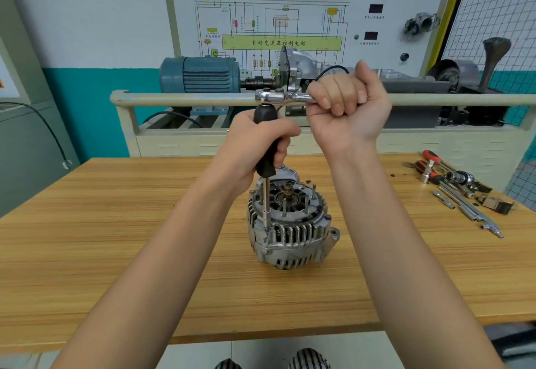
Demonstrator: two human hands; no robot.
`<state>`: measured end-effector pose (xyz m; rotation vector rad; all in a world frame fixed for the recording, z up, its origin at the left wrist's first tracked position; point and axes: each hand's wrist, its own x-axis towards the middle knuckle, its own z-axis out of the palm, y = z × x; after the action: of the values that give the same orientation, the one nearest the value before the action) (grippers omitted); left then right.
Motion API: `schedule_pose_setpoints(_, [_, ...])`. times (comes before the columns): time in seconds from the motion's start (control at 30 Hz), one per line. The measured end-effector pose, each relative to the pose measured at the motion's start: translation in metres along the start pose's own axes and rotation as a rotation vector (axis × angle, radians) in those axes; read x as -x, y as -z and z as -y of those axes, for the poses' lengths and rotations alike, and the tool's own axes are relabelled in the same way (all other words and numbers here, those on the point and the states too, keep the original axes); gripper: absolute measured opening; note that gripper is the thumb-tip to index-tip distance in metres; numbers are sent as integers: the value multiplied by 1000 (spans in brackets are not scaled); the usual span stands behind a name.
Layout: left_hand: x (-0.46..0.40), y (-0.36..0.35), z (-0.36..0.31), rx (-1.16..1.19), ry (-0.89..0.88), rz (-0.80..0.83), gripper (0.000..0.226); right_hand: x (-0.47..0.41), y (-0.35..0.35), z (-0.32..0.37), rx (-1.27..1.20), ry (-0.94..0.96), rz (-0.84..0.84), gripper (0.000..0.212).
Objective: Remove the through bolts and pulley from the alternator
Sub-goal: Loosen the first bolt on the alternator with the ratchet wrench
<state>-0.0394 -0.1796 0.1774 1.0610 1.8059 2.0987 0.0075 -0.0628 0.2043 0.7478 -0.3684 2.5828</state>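
1. Two bare forearms reach in from the near edge of the head view, and 2 striped shoes [309, 358] show below the table's near edge.
2. 1 wooden table [116, 238] spans the view, with bare wood left of, right of and in front of the alternator.
3. 1 alternator [290, 229] stands at the table's middle, well away from every edge, rear face up with several studs rising from it.
4. 1 black-handled driver [266, 148] stands upright, its shaft tip on a through bolt [266, 229] at the alternator's near-left rim.
5. Left hand [255, 148]: fingers curled tight around the driver's black handle.
6. 1 chrome ratchet [278, 97] lies level on top of the driver's handle.
7. Right hand [348, 107]: fingers wrapped in a fist around the ratchet's handle, thumb up.
8. 1 cluster of loose tools [458, 186] lies at the far right of the table, well apart from the alternator; their count cannot be told.
9. 1 blue motor [200, 74] sits on the bench behind a rail.
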Motion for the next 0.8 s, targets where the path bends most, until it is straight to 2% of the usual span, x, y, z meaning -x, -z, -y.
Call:
schedule_pose_setpoints(0.07, [-3,0,-1,52,9,109,42,-7,4,2,-99,-55,-44,58])
schedule_pose_setpoints(0.13, [-4,0,-1,149,52,233,44,-5,3,2,-100,-28,-45,53])
schedule_pose_setpoints(0.23, [-5,1,2,223,92,267,47,10,-2,-1,20,97,38,46])
schedule_pose_setpoints(0.3, [-4,-3,3,182,74,156,53,21,-6,-6,168,210,131,49])
schedule_pose_setpoints(0.37, [-3,-11,3,132,55,-30,53,31,-12,-19,319,364,247,50])
schedule_pose_setpoints(0.43, [-4,-19,4,87,28,-195,48,38,-17,-33,469,552,294,44])
schedule_pose_setpoints(0.5, [-3,-23,5,50,-11,-290,43,42,-18,-42,570,664,316,44])
schedule_pose_setpoints(0.57, [-3,-22,7,46,-37,-315,41,40,-17,-39,543,622,330,46])
schedule_pose_setpoints(0.63, [-1,-17,8,46,-45,-267,42,32,-15,-28,433,468,325,49])
schedule_pose_setpoints(0.8, [1,-1,6,85,-59,28,39,5,-4,-4,85,78,88,48])
